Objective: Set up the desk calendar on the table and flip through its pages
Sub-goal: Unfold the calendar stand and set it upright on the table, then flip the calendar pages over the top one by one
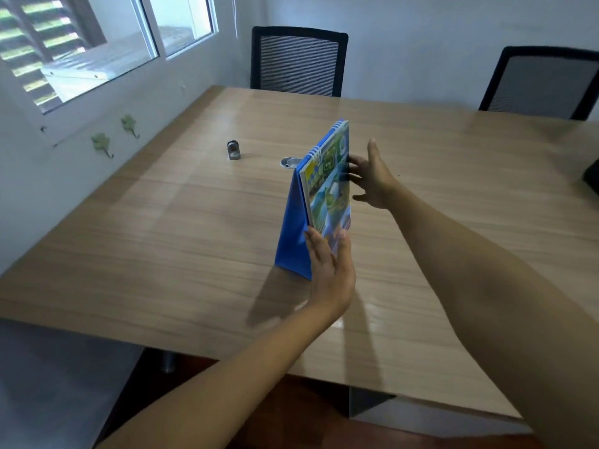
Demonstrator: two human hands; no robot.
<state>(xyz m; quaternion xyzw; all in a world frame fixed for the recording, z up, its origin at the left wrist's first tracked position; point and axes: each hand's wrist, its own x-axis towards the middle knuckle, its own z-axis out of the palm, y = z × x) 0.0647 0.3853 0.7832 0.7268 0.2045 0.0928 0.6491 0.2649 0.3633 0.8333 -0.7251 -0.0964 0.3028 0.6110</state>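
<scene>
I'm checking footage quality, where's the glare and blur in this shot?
Head view: window light leaves pale glare streaks on the table; the desk calendar casts a shadow toward the camera; the right hand is slightly motion-blurred; wide-angle distortion bends the table edges.

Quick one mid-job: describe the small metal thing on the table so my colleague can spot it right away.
Start at the wooden table, then look to its far left part, near the window wall. The small metal object stands there alone, left of the round silver grommet and the blue calendar. It is the only upright, shiny grey piece; the grommet sits flush.
</scene>
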